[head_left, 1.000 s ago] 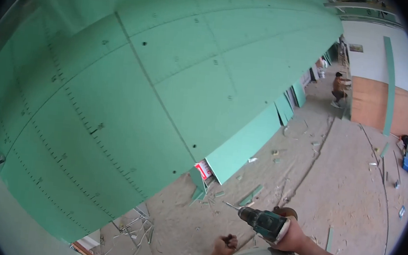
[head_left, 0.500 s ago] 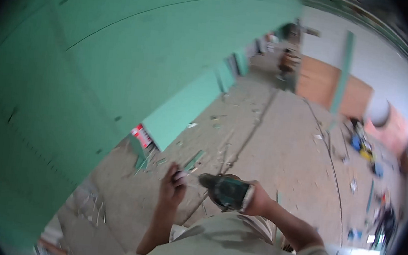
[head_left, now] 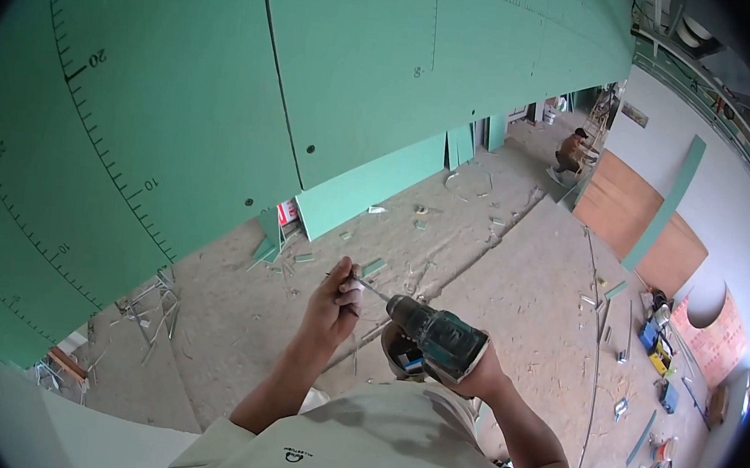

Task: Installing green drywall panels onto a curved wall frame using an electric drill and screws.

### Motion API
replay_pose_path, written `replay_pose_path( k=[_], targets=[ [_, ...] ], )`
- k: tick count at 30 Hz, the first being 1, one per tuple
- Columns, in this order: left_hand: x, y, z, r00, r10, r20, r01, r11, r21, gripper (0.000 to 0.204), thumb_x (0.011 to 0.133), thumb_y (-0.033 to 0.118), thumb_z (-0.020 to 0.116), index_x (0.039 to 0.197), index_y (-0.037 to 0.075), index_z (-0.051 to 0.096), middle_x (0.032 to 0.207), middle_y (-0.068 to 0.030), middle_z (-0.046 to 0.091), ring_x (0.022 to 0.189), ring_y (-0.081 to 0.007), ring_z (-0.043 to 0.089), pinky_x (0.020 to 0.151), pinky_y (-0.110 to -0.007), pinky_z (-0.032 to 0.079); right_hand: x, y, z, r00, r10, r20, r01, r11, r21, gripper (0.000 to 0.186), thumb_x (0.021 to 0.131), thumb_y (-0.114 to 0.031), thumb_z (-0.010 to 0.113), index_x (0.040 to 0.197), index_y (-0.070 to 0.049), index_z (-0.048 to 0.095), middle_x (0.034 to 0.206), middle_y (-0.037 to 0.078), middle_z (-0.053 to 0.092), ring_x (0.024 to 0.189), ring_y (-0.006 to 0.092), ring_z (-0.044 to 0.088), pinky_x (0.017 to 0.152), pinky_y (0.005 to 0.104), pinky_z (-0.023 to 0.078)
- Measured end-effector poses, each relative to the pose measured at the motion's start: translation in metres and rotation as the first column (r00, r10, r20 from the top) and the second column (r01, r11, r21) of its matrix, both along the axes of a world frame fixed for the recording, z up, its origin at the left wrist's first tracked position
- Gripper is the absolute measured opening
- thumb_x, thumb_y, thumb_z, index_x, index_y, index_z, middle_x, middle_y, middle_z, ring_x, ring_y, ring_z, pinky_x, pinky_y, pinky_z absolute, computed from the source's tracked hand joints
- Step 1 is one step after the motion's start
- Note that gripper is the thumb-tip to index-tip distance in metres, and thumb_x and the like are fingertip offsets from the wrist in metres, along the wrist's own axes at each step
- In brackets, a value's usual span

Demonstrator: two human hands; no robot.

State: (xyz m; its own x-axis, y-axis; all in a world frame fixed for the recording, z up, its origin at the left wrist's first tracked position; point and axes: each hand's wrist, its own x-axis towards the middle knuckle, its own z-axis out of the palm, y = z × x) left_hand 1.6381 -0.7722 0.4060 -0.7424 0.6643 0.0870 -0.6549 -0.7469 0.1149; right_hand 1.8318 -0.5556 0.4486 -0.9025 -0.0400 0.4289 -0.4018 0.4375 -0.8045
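My right hand [head_left: 480, 377] grips the handle of a dark green and black cordless drill [head_left: 448, 338], held in front of my torso. A long thin bit [head_left: 371, 289] runs from its chuck toward my left hand [head_left: 338, 295]. The fingers of my left hand are closed in a pinch at the bit's far end. Thin dark bits like screws show between those fingers, too small to make out fully. Beyond and above both hands, a large green board wall [head_left: 200, 82] bears printed ruler marks and a dark vertical joint.
Below the drill is a dark round-rimmed container [head_left: 400, 352] with something blue inside. Green offcuts [head_left: 268, 240] and scraps litter the concrete floor [head_left: 515, 284]. A cable [head_left: 598, 364] crosses the right side, near tools and a yellow-blue box [head_left: 656, 347]. Another person [head_left: 572, 154] crouches far off.
The view has turned, and the green wall's marks now show sharply. The drill's bit has come up to my left fingers, where a gap stood before. Both hands keep their holds.
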Motion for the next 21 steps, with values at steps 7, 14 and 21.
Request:
replay_pose_path(
  k=[7,14,21],
  targets=[
    [0.013,0.008,0.011,0.996,0.086,0.014,-0.085,0.995,-0.043,0.013,0.102,0.011,0.063,0.109,0.000,0.063,0.102,-0.0066,0.063,0.063,-0.0039,0.050,0.045,-0.013,0.034,-0.005,0.000,-0.003,0.999,0.012,-0.052,-0.016,0.997,-0.081,0.039,0.073,-0.004,0.079,0.111,-0.004,0.070,0.104,0.008,0.075,0.082,0.0217,0.071,0.076,0.0304,0.055],
    [0.022,0.003,0.030,0.986,0.138,-0.091,-0.147,0.984,-0.101,0.024,0.102,0.023,0.065,0.118,0.004,0.065,0.098,-0.0047,0.064,0.061,-0.0034,0.046,0.043,-0.015,0.030,-0.004,0.013,-0.010,0.931,0.015,-0.365,0.074,0.971,0.227,0.041,0.075,-0.004,0.077,0.115,-0.003,0.068,0.108,0.011,0.074,0.078,0.0243,0.070,0.073,0.0320,0.056],
    [0.009,-0.049,0.104,0.605,0.483,-0.633,-0.646,0.763,-0.035,0.026,0.088,0.018,0.077,0.111,0.008,0.067,0.069,0.0014,0.050,0.050,-0.0062,0.035,0.040,-0.019,0.024,0.037,0.001,0.089,0.977,-0.212,0.013,0.212,0.977,-0.030,0.056,0.075,-0.015,0.082,0.127,-0.004,0.063,0.118,0.012,0.067,0.096,0.0258,0.067,0.089,0.0330,0.053]
  ],
)
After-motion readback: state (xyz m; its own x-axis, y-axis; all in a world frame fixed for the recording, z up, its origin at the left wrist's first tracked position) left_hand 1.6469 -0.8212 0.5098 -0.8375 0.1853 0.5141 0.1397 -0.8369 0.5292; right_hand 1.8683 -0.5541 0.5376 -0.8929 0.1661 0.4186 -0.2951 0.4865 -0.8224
